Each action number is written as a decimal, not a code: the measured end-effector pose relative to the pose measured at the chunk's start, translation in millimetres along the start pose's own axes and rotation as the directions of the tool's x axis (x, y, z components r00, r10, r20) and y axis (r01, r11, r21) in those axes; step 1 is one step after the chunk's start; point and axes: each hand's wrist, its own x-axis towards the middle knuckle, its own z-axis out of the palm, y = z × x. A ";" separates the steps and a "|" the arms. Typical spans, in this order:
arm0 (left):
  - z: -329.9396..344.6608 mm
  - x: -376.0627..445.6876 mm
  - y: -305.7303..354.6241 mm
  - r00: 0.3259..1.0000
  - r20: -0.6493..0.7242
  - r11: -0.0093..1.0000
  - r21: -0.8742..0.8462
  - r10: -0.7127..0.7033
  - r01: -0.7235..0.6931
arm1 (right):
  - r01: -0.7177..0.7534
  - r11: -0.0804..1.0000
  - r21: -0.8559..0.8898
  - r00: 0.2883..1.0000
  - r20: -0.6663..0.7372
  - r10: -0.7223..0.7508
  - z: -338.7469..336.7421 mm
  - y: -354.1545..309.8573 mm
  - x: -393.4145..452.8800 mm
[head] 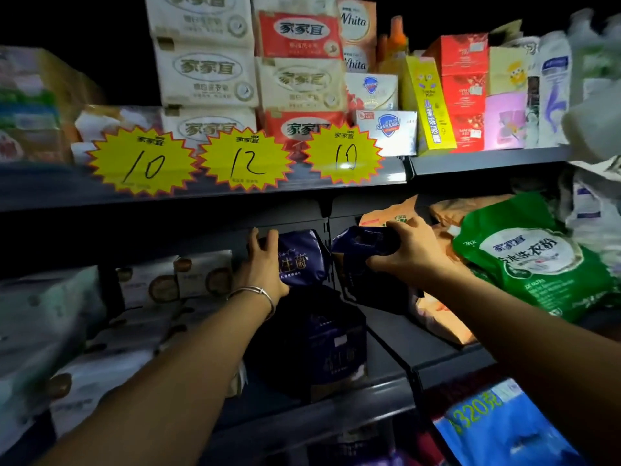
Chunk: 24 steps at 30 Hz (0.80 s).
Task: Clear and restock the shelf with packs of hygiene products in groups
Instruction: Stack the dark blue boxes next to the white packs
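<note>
Both hands reach into the middle shelf [386,334]: the left hand [263,264], a thin bangle [255,294] at its wrist, curls its fingers over the top edge of an upright purple pack [302,257], while the right hand [408,253] grips a second, darker pack [366,242], tilted and creased where it is squeezed. Both packs look like soft, glossy film that gives under pressure, so the step is probably best done by holding each by its body rather than its thin top seam, and by lifting the two together so that the group stays as one. Below the left wrist stands a dark pouch [322,344], also slack-sided and likely to slump if its neighbours go. Beside the right hand lies a green bag [524,260], plump and shiny, and orange packets [437,317] lie flat underneath. Further back, on the shelf above, stiff soap cartons [208,75] stack squarely behind yellow starburst tags [141,163].
</note>
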 end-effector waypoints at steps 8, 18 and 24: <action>22.9 42.5 -13.7 1.000 -0.020 0.713 -0.702 -0.023 0.003 | 0.024 0.997 0.072 1.000 -0.022 -0.022 34.5 13.3 49.5; 46.0 69.1 -39.4 0.868 0.198 0.081 -0.962 -0.455 0.262 | 0.098 0.983 0.152 0.995 0.020 -0.102 71.1 20.0 54.4; 49.4 67.4 -46.7 0.884 0.426 -0.067 -0.905 -0.195 0.421 | 0.175 0.977 0.124 0.984 0.021 -0.179 69.1 27.5 54.6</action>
